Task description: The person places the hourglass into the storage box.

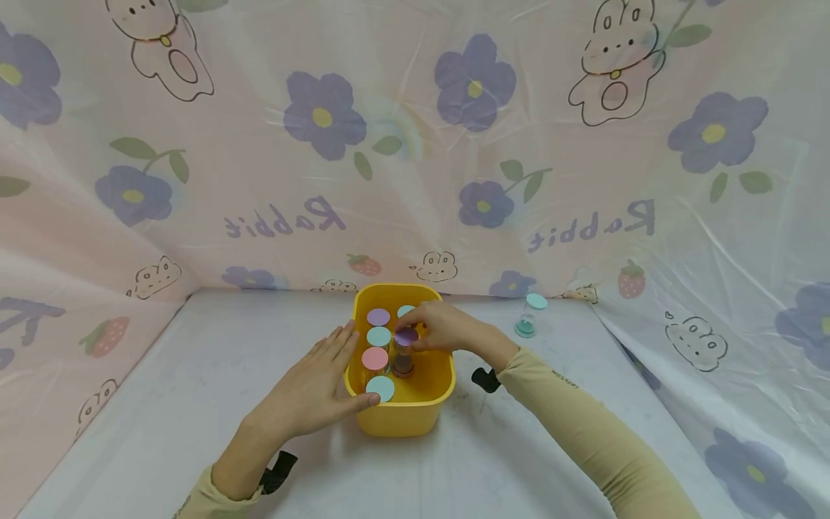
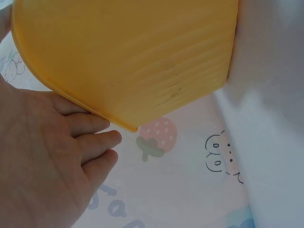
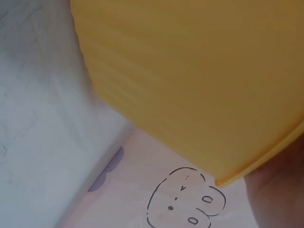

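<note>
A yellow plastic bin [image 1: 398,421] stands on the white table, holding several small sand timers with coloured caps. Inside its right half, my right hand [image 1: 450,328] pinches a purple-capped sand timer [image 1: 406,336] that stands upright with dark sand. Along the bin's left side are a purple cap [image 1: 378,317], a teal cap [image 1: 379,336], a pink cap [image 1: 375,359] and another teal one nearest me. My left hand [image 1: 308,386] rests against the left rim, fingers extended; the left wrist view shows those fingers [image 2: 97,142] at the rim. In the right wrist view, the bin wall hides my right fingers.
A teal sand timer [image 1: 530,316] stands on the table to the right of the bin, near the back. Behind the table hangs a pink curtain [image 1: 402,173] with flowers and rabbits, and it continues down both sides.
</note>
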### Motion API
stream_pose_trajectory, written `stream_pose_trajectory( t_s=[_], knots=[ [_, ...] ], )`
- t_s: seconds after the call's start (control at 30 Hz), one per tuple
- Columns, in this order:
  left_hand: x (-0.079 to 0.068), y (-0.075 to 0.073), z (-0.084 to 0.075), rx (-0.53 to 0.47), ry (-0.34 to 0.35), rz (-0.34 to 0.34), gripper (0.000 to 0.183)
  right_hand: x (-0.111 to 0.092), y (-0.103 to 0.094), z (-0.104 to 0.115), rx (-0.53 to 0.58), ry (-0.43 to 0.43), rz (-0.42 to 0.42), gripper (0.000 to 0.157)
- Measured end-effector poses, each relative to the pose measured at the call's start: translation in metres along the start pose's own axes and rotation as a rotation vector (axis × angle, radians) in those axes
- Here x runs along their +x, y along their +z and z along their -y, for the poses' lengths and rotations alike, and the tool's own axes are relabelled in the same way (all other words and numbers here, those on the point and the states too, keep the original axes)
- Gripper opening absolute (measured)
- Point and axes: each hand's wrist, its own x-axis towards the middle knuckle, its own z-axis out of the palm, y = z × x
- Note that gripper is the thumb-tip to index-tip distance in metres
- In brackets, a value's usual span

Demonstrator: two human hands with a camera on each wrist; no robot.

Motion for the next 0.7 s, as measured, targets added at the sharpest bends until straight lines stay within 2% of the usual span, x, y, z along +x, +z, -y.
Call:
stream_pose_trajectory(
  t_s=[0.17, 0.33, 0.47, 0.7],
  knots=[
    [0.0, 0.0, 0.0, -0.005, -0.002, 0.0, 0.112, -0.004, 0.001, -0.001, 0.01, -0.069, -0.06, 0.035],
    [0.0, 0.0, 0.0, -0.004, -0.001, -0.001, 0.112, -0.014, 0.005, -0.003, 0.018, -0.116, -0.176, 0.028],
    [0.0, 0.0, 0.0, 0.0, -0.005, 0.002, 0.112, -0.026, 0.009, -0.004, 0.024, -0.113, -0.305, 0.028],
    [0.0, 0.0, 0.0, 0.001, -0.01, 0.007, 0.114, -0.045, 0.016, -0.011, 0.085, -0.202, -0.619, 0.032]
  ],
)
